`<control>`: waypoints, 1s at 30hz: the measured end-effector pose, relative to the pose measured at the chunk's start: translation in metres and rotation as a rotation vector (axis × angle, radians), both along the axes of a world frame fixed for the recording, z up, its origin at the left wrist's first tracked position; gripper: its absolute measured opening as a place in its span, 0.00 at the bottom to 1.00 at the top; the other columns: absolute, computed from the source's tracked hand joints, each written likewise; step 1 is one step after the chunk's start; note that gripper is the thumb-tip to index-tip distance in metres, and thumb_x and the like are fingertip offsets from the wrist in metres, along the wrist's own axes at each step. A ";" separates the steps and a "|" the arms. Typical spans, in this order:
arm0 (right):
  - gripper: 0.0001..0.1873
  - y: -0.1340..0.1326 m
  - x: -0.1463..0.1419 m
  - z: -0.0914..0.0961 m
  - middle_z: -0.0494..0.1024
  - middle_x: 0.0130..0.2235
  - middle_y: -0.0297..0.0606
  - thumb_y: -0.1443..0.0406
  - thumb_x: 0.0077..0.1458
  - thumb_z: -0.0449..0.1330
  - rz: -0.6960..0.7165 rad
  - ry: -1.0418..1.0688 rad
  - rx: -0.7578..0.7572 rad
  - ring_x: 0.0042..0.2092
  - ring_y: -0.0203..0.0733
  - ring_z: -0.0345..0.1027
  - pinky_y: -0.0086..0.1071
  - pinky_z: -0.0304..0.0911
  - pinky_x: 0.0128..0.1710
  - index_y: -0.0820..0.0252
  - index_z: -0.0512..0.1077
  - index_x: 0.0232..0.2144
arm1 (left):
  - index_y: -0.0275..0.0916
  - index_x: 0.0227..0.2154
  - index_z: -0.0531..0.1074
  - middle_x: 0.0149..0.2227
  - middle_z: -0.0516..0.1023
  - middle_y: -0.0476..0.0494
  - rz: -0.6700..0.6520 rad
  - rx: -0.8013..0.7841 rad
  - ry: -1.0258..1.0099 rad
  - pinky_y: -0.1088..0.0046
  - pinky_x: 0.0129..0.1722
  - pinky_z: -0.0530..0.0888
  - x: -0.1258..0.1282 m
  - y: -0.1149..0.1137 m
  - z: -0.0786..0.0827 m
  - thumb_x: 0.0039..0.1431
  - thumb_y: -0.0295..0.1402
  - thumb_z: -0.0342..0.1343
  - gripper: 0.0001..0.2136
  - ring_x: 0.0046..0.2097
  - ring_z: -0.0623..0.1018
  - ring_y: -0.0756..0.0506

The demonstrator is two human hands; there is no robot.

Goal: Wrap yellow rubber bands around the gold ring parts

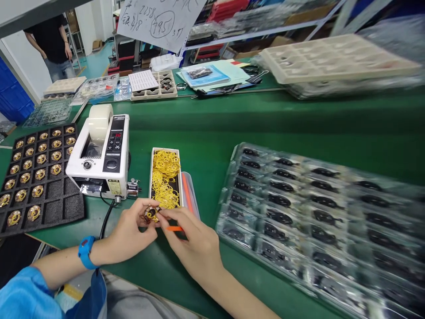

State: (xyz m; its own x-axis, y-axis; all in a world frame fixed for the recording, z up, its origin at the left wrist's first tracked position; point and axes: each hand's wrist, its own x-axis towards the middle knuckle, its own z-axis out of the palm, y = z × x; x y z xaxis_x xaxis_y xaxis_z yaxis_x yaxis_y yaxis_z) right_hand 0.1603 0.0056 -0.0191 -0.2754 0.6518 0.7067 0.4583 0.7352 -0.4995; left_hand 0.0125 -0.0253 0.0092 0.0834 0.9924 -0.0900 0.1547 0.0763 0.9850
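My left hand [131,228] pinches a small round gold-and-black coil part [151,213] just above the green bench. My right hand [192,239] meets it from the right, its fingertips closed on the same part, with a thin orange stick [174,228] lying across its fingers. Right behind the hands stands a narrow white box [152,170] full of yellow rings [165,177].
A white tape dispenser [101,153] sits behind my left hand, and a black foam tray [49,197] of gold parts lies far left. Clear blister trays [318,212] of black parts fill the right. Beige trays [332,60] and papers line the back. A person [53,42] stands far left.
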 end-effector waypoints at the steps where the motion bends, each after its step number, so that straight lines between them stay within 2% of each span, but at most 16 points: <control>1: 0.05 0.000 -0.001 0.000 0.78 0.29 0.35 0.70 0.61 0.56 -0.009 0.009 -0.021 0.28 0.35 0.73 0.25 0.67 0.25 0.59 0.71 0.33 | 0.39 0.48 0.67 0.38 0.78 0.44 -0.012 0.002 0.024 0.74 0.39 0.73 0.000 -0.001 0.000 0.51 0.21 0.53 0.20 0.42 0.78 0.46; 4: 0.05 0.001 -0.003 0.000 0.77 0.28 0.34 0.70 0.60 0.56 -0.029 0.036 -0.105 0.27 0.35 0.73 0.24 0.64 0.22 0.58 0.71 0.32 | 0.40 0.50 0.65 0.37 0.78 0.45 -0.038 0.007 0.094 0.72 0.38 0.73 0.000 -0.002 0.001 0.53 0.22 0.51 0.21 0.38 0.78 0.46; 8: 0.07 0.002 -0.006 0.002 0.76 0.27 0.32 0.71 0.59 0.55 -0.012 0.078 -0.191 0.26 0.34 0.70 0.24 0.64 0.22 0.58 0.71 0.30 | 0.38 0.52 0.62 0.42 0.78 0.40 -0.096 0.030 0.128 0.69 0.43 0.74 -0.001 -0.004 0.004 0.56 0.24 0.48 0.19 0.42 0.79 0.45; 12: 0.07 0.004 -0.007 0.005 0.74 0.26 0.31 0.72 0.56 0.55 0.029 0.090 -0.225 0.25 0.33 0.68 0.24 0.63 0.23 0.58 0.69 0.28 | 0.38 0.53 0.62 0.42 0.77 0.40 -0.135 0.040 0.185 0.69 0.41 0.74 -0.002 -0.004 0.004 0.57 0.24 0.48 0.20 0.42 0.79 0.43; 15: 0.09 0.003 -0.004 0.012 0.70 0.24 0.30 0.73 0.54 0.55 0.125 0.104 -0.261 0.23 0.31 0.64 0.23 0.58 0.19 0.58 0.67 0.25 | 0.39 0.53 0.62 0.41 0.77 0.42 -0.095 0.021 0.179 0.68 0.43 0.74 -0.003 -0.002 0.002 0.57 0.24 0.48 0.20 0.43 0.79 0.43; 18: 0.10 0.003 0.003 0.020 0.68 0.23 0.28 0.74 0.55 0.56 0.180 0.128 -0.260 0.21 0.30 0.59 0.23 0.54 0.18 0.57 0.66 0.25 | 0.40 0.51 0.64 0.40 0.77 0.44 0.000 -0.016 0.122 0.67 0.45 0.74 -0.005 0.002 -0.002 0.55 0.23 0.50 0.19 0.44 0.78 0.44; 20: 0.09 0.008 0.011 0.022 0.68 0.23 0.28 0.73 0.56 0.57 0.118 0.144 -0.222 0.20 0.30 0.57 0.25 0.54 0.19 0.57 0.66 0.25 | 0.41 0.48 0.64 0.42 0.76 0.44 0.057 -0.047 -0.003 0.66 0.49 0.73 -0.006 0.005 -0.006 0.53 0.22 0.51 0.19 0.45 0.78 0.45; 23: 0.07 0.022 0.023 0.014 0.70 0.24 0.31 0.69 0.59 0.56 -0.024 0.082 -0.201 0.22 0.33 0.61 0.27 0.55 0.21 0.58 0.69 0.27 | 0.42 0.45 0.64 0.45 0.76 0.44 0.096 -0.109 -0.215 0.65 0.53 0.72 -0.008 0.009 -0.008 0.51 0.22 0.54 0.18 0.48 0.77 0.45; 27: 0.16 0.034 0.031 0.001 0.72 0.23 0.34 0.63 0.61 0.51 -0.101 -0.139 -0.319 0.21 0.36 0.63 0.28 0.55 0.20 0.57 0.70 0.22 | 0.41 0.43 0.65 0.44 0.77 0.44 0.106 -0.147 -0.317 0.64 0.53 0.72 -0.012 0.011 -0.004 0.49 0.23 0.59 0.18 0.49 0.78 0.44; 30: 0.16 0.035 0.038 0.003 0.72 0.23 0.34 0.60 0.59 0.52 -0.205 -0.174 -0.406 0.21 0.36 0.63 0.28 0.55 0.22 0.57 0.68 0.21 | 0.40 0.43 0.65 0.41 0.79 0.44 0.112 -0.159 -0.331 0.65 0.50 0.73 -0.015 0.013 0.000 0.48 0.25 0.61 0.18 0.46 0.79 0.44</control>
